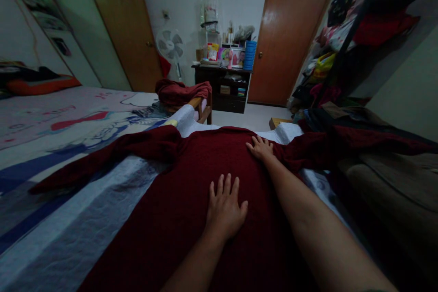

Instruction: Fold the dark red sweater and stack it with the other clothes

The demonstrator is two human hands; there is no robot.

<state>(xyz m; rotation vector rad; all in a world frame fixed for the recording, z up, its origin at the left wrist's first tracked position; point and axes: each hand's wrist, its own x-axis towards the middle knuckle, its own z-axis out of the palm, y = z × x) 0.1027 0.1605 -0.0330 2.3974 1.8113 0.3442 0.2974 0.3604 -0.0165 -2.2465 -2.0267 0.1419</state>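
A dark red long-sleeved garment lies spread out before me, its two sleeves stretched to the left and right. Flat on the middle of its body rests my left hand, fingers spread. Farther up, near the right shoulder, my right hand lies on the cloth with its fingers apart. Neither hand holds anything. Beneath the garment is a light grey-white padded cover, showing along the left side and at the far edge.
To the left is a bed with a printed sheet. Reddish cloth hangs over a wooden frame ahead. Dark folded clothes are piled at right. Beyond stand a white fan, a dark cabinet and a wooden door.
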